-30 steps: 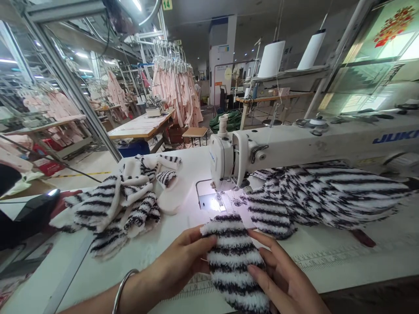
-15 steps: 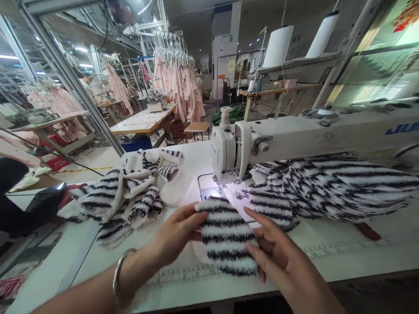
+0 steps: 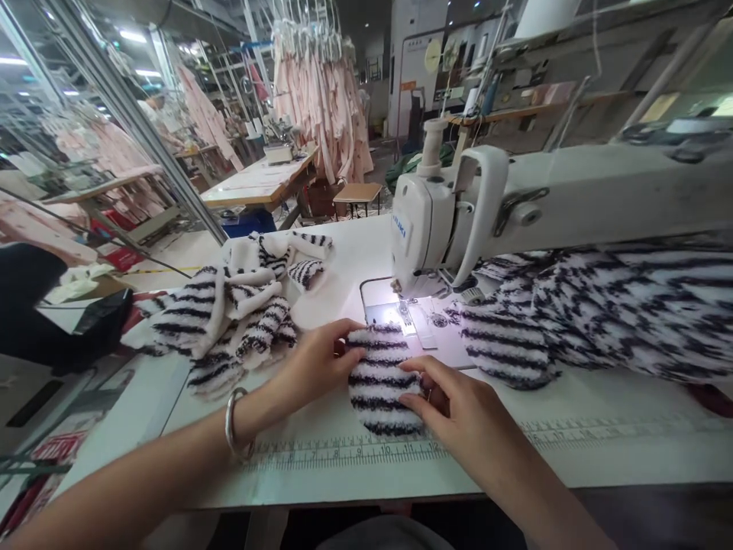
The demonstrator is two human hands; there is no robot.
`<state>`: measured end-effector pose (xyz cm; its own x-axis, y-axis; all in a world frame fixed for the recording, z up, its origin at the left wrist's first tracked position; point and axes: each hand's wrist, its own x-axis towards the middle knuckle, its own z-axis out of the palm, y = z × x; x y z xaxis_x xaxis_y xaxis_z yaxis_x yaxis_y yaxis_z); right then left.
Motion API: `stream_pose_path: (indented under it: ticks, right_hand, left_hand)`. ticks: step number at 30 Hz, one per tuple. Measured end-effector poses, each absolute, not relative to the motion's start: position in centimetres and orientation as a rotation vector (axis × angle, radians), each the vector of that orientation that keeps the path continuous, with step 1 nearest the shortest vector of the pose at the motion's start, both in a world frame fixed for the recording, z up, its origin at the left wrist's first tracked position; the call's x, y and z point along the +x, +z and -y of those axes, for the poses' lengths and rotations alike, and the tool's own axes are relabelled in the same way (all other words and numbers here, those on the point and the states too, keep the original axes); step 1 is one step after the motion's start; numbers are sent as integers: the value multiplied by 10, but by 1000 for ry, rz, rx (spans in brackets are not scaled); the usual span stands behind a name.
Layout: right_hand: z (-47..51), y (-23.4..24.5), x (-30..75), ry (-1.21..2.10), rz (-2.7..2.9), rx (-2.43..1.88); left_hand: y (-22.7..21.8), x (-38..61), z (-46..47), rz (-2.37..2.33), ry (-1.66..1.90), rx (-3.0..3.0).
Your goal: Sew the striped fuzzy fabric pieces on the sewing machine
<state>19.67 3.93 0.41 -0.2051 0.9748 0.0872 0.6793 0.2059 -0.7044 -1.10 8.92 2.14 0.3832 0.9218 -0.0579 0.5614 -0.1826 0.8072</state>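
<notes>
Gripping a small oval striped fleece piece (image 3: 381, 378) from both sides, a worker holds it flat on the white table (image 3: 573, 466) just short of the presser foot (image 3: 405, 315) of a white sewing machine (image 3: 435, 221). The piece's long axis runs from 6 o'clock, near the worker, to 12 o'clock, with its rounded far end pointing at the foot and lit by the machine's lamp, while its black and white stripes run across from 9 to 3 o'clock. The left hand (image 3: 318, 363), a metal bangle (image 3: 232, 424) on its wrist, closes narrowly on the 9 o'clock edge with the thumb over the pile. The right hand (image 3: 458, 409) closes on the 3 o'clock edge, forefinger and thumb lying on top of the fabric. At 6 o'clock the piece's near end stops just above the printed ruler (image 3: 355, 454) that runs along the table's front edge. A loose pile of striped pieces (image 3: 234, 313) lies at 10 o'clock, near the left hand but apart from it, with a strip of bare table between. A big striped bundle (image 3: 601, 313) fills the space under the machine's arm from 2 to 3 o'clock, its nearest fold just beside the right hand's fingers. Bare table lies open at 4 and 5 o'clock, between the bundle and the ruler. Pink garments on hangers (image 3: 321, 99) hang far off at 12 o'clock.
</notes>
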Motion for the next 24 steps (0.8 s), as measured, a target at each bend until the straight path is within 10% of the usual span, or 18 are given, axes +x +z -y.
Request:
stream_pose_path:
  ticks: [24]
  right_hand:
    - [-22,-31,182,-5,2208,-1432]
  left_hand:
    - [25,3,-112,-1521,155,2176]
